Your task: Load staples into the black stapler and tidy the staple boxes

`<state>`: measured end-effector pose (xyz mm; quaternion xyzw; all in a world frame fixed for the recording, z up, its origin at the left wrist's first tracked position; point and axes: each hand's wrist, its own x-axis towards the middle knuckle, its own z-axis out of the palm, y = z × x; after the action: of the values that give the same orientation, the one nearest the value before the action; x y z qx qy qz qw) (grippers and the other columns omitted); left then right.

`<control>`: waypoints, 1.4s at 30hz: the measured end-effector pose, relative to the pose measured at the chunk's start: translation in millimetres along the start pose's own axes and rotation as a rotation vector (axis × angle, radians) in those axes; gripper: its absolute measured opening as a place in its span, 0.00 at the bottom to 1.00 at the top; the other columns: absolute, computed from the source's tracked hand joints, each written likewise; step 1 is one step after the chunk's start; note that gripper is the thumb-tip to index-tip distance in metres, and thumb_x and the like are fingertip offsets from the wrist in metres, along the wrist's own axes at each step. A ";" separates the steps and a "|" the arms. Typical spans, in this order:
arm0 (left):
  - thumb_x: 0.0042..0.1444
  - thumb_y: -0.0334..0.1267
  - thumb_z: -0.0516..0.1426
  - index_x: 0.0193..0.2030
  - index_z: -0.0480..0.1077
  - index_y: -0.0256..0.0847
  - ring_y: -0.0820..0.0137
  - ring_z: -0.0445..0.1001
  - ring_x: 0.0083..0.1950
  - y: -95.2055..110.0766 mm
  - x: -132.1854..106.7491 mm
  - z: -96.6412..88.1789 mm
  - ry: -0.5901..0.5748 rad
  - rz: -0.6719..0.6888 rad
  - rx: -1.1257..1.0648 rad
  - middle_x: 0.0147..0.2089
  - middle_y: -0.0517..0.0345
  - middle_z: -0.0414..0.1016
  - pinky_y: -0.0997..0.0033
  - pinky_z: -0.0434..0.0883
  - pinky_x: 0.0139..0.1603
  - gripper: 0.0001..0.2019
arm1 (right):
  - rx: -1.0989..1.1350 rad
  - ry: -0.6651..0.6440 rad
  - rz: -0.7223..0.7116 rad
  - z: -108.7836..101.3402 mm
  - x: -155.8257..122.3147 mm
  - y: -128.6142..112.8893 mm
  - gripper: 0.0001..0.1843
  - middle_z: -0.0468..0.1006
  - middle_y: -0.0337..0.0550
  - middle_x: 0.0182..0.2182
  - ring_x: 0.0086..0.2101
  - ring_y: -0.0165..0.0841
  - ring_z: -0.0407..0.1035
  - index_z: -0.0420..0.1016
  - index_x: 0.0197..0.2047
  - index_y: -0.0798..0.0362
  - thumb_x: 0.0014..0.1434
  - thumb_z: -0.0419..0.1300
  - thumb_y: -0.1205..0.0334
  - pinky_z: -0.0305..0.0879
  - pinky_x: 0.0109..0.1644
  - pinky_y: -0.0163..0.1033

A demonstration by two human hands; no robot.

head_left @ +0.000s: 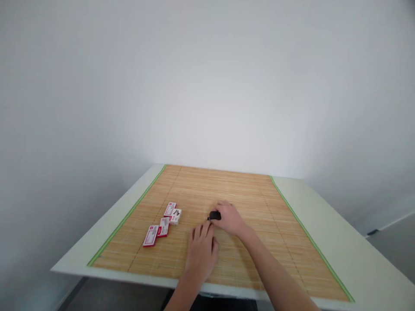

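My right hand [231, 219] rests on the bamboo mat [227, 190] with its fingers curled round a small black object [214, 215], which looks like a stapler but is mostly hidden. My left hand [201, 252] lies flat on the mat just in front of it, fingers stretched forward and holding nothing. To the left of both hands lie several small red-and-white boxes [164, 224], spread in a loose line on the mat.
The mat has a green border [129, 214] and covers most of a pale table [350, 242] set against a white wall. The table's front edge runs just under my forearms. A grey floor shows at the right.
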<state>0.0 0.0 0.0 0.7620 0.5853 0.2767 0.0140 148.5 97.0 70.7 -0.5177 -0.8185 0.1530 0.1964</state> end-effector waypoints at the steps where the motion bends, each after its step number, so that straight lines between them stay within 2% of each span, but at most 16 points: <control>1: 0.66 0.33 0.51 0.66 0.66 0.49 0.51 0.65 0.63 -0.2 0.9 -0.3 0.008 -0.007 0.000 0.67 0.53 0.69 0.41 0.61 0.67 0.23 | 0.025 0.044 0.011 -0.8 -1.4 -0.4 0.09 0.79 0.42 0.43 0.50 0.40 0.69 0.81 0.38 0.49 0.52 0.70 0.58 0.60 0.56 0.42; 5: 0.66 0.33 0.51 0.67 0.65 0.51 0.52 0.66 0.63 -1.4 3.4 -1.5 0.021 -0.024 -0.021 0.67 0.54 0.70 0.40 0.60 0.67 0.24 | 0.176 0.239 0.104 -14.8 -23.9 20.7 0.11 0.78 0.45 0.44 0.47 0.39 0.70 0.80 0.43 0.49 0.59 0.64 0.54 0.64 0.55 0.43; 9: 0.66 0.34 0.52 0.66 0.67 0.51 0.52 0.66 0.63 -2.6 4.3 -1.9 0.016 -0.033 -0.043 0.66 0.55 0.70 0.41 0.61 0.67 0.22 | 0.379 0.404 0.280 -21.4 -59.0 60.0 0.21 0.80 0.48 0.44 0.38 0.38 0.73 0.79 0.49 0.52 0.63 0.58 0.45 0.70 0.42 0.43; 13: 0.65 0.32 0.52 0.66 0.67 0.50 0.54 0.67 0.63 -3.2 3.6 0.6 0.024 -0.030 -0.091 0.65 0.54 0.72 0.44 0.63 0.66 0.23 | 0.613 0.476 0.430 -2.1 -83.5 86.5 0.34 0.81 0.48 0.36 0.32 0.39 0.75 0.76 0.56 0.55 0.60 0.58 0.36 0.72 0.30 0.41; 17: 0.66 0.30 0.51 0.58 0.74 0.50 0.60 0.71 0.59 -15.2 4.0 -2.1 0.036 -0.025 -0.185 0.59 0.56 0.76 0.54 0.69 0.63 0.19 | 0.782 0.542 0.487 20.0 -92.8 94.7 0.39 0.81 0.45 0.36 0.32 0.38 0.76 0.74 0.59 0.53 0.55 0.63 0.33 0.75 0.34 0.42; 20: 0.66 0.32 0.53 0.51 0.77 0.49 0.58 0.71 0.60 -39.3 10.2 -18.8 0.141 -0.098 -0.095 0.59 0.55 0.76 0.53 0.66 0.65 0.14 | 0.843 0.590 0.497 26.0 -103.5 97.0 0.42 0.80 0.45 0.42 0.37 0.39 0.76 0.70 0.64 0.50 0.53 0.66 0.34 0.75 0.38 0.43; 22: 0.65 0.36 0.56 0.54 0.76 0.46 0.51 0.66 0.64 -59.9 16.9 -36.1 0.247 -0.237 0.070 0.64 0.50 0.71 0.46 0.62 0.67 0.13 | 0.833 0.637 0.518 27.2 -116.4 96.8 0.43 0.78 0.44 0.44 0.38 0.39 0.75 0.67 0.66 0.48 0.54 0.65 0.34 0.74 0.38 0.43; 23: 0.64 0.39 0.58 0.58 0.74 0.45 0.48 0.64 0.65 -70.4 20.1 -44.8 0.276 -0.315 0.151 0.67 0.48 0.67 0.44 0.61 0.66 0.16 | 0.810 0.666 0.533 27.7 -124.3 95.6 0.43 0.77 0.44 0.43 0.37 0.39 0.74 0.66 0.67 0.48 0.55 0.65 0.34 0.73 0.37 0.42; 26: 0.58 0.47 0.64 0.65 0.68 0.43 0.44 0.60 0.66 -98.3 24.3 -64.6 0.240 -0.415 0.315 0.71 0.42 0.60 0.43 0.59 0.65 0.29 | 0.711 0.714 0.562 29.8 -148.4 87.0 0.40 0.75 0.40 0.39 0.34 0.36 0.71 0.65 0.67 0.48 0.59 0.62 0.35 0.70 0.37 0.40; 28: 0.54 0.51 0.65 0.62 0.70 0.42 0.44 0.61 0.65 -112.2 21.1 -70.0 0.167 -0.434 0.384 0.69 0.41 0.62 0.44 0.58 0.65 0.31 | 0.671 0.698 0.552 31.4 -161.3 78.4 0.38 0.74 0.38 0.36 0.33 0.34 0.70 0.66 0.66 0.49 0.61 0.60 0.36 0.68 0.38 0.39; 30: 0.53 0.53 0.65 0.57 0.73 0.41 0.44 0.61 0.64 -122.0 15.1 -70.6 0.098 -0.444 0.431 0.67 0.40 0.64 0.44 0.57 0.64 0.28 | 0.650 0.659 0.540 32.3 -170.2 69.9 0.36 0.74 0.38 0.34 0.32 0.34 0.69 0.67 0.65 0.50 0.62 0.59 0.36 0.67 0.38 0.38; 34: 0.59 0.50 0.60 0.53 0.75 0.41 0.45 0.62 0.64 -132.5 7.6 -69.8 0.049 -0.435 0.458 0.64 0.40 0.68 0.44 0.55 0.64 0.20 | 0.626 0.580 0.530 29.5 -180.8 57.4 0.36 0.77 0.40 0.33 0.31 0.35 0.70 0.69 0.64 0.52 0.62 0.58 0.36 0.67 0.37 0.39; 38: 0.59 0.44 0.59 0.52 0.75 0.45 0.47 0.68 0.59 -135.6 12.9 -78.0 -0.005 -0.471 0.374 0.51 0.47 0.79 0.40 0.50 0.66 0.16 | 0.582 0.540 0.504 21.5 -191.0 49.4 0.34 0.78 0.41 0.32 0.33 0.37 0.72 0.72 0.62 0.51 0.62 0.59 0.37 0.68 0.39 0.39; 40: 0.59 0.42 0.59 0.53 0.75 0.46 0.47 0.68 0.59 -131.4 16.7 -83.5 0.064 -0.489 0.329 0.49 0.49 0.80 0.37 0.47 0.67 0.16 | 0.585 0.533 0.506 18.6 -195.7 45.3 0.33 0.78 0.41 0.32 0.34 0.37 0.73 0.72 0.61 0.50 0.62 0.59 0.37 0.69 0.41 0.40; 42: 0.58 0.41 0.59 0.55 0.73 0.46 0.48 0.69 0.58 -118.4 18.6 -85.3 0.145 -0.462 0.232 0.51 0.49 0.79 0.39 0.52 0.67 0.18 | 0.632 0.506 0.513 18.2 -197.4 40.1 0.31 0.78 0.41 0.32 0.34 0.37 0.73 0.72 0.61 0.49 0.63 0.59 0.38 0.69 0.40 0.39</control>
<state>-139.1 28.2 38.9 0.5827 0.7711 0.2511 -0.0526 247.7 -66.3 4.4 -0.6389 -0.5044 0.3072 0.4931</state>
